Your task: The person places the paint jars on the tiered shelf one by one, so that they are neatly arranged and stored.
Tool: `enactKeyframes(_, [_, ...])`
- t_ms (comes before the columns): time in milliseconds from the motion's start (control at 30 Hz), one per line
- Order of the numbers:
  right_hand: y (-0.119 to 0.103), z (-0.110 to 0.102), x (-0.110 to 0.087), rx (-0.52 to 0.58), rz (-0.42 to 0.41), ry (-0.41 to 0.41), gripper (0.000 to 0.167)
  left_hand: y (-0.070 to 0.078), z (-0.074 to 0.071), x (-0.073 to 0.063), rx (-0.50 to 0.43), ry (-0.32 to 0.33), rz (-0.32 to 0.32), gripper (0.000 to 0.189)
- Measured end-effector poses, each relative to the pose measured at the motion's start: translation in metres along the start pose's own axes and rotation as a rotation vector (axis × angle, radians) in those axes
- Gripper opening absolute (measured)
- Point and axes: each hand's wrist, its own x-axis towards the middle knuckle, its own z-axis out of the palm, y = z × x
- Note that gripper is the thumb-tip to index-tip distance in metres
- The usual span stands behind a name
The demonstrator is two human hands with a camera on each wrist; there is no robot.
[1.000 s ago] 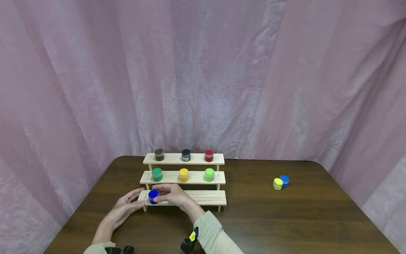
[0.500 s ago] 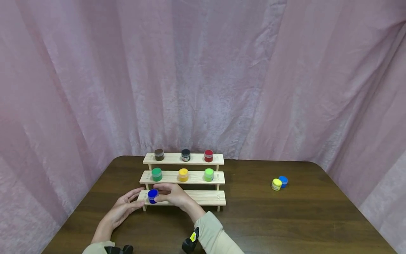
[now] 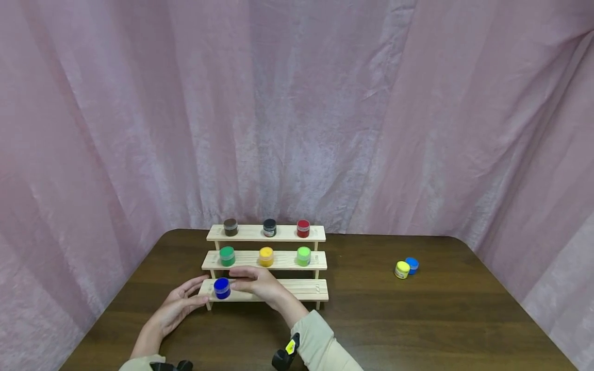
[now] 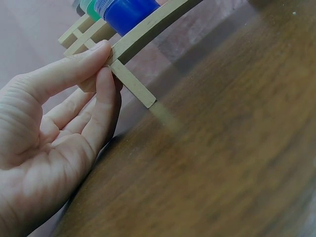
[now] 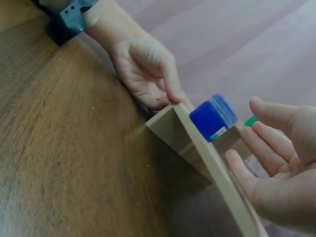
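A dark blue paint jar [image 3: 221, 288] stands upright at the left end of the bottom tier of a wooden three-tier display stand [image 3: 292, 289]. My right hand [image 3: 265, 288] is just to the right of this jar. In the right wrist view a gap shows between its extended fingers [image 5: 269, 148] and the blue jar [image 5: 213, 117]. With thumb and fingers my left hand [image 3: 172, 310] pinches the left end of the bottom tier; the left wrist view shows the thumb [image 4: 74, 71] on the board's corner beside a leg [image 4: 134, 85].
On the middle tier stand green [image 3: 227, 256], orange-yellow [image 3: 266, 256] and light green [image 3: 303, 256] jars. Brown [image 3: 230, 227], black [image 3: 269, 228] and red [image 3: 303, 228] ones are on top. A yellow jar [image 3: 402, 270] and a blue-lidded jar [image 3: 411, 265] sit together on the table's right side.
My right hand has let go of the dark blue jar and shifted slightly to the right. The jar stays on the bottom tier; my left hand keeps its hold on the stand.
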Motion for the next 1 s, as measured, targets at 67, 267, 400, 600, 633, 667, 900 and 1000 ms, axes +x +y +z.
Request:
enactKeyframes(67, [-0.003,-0.003,-0.003,-0.006,-0.005,0.001,0.039,0.000,0.000,0.001,0.005,-0.004,0.003,0.074])
enactKeyframes(267, [-0.012,-0.015,-0.011,-0.030,-0.035,0.020,0.038,0.000,0.001,0.004,0.001,0.008,0.000,0.074])
enactKeyframes(400, [-0.016,-0.028,-0.017,-0.034,-0.045,0.016,0.039,-0.001,0.001,0.005,0.000,0.009,-0.002,0.073])
enactKeyframes(600, [-0.018,-0.053,-0.028,-0.042,-0.035,0.019,0.039,0.001,0.001,0.004,-0.003,0.012,-0.006,0.075])
enactKeyframes(633, [-0.019,-0.057,-0.030,-0.031,-0.034,0.021,0.039,0.001,0.001,0.004,-0.002,0.012,-0.004,0.075])
enactKeyframes(667, [-0.019,-0.060,-0.032,-0.017,-0.031,0.024,0.039,0.001,0.001,0.003,-0.001,0.015,-0.003,0.075])
enactKeyframes(900, [-0.020,-0.079,-0.043,0.033,-0.020,0.039,0.042,0.000,-0.002,0.000,0.016,0.016,0.006,0.074])
enactKeyframes(1000, [-0.021,-0.087,-0.048,0.049,-0.019,0.052,0.042,0.000,-0.001,0.001,0.010,0.003,0.011,0.072])
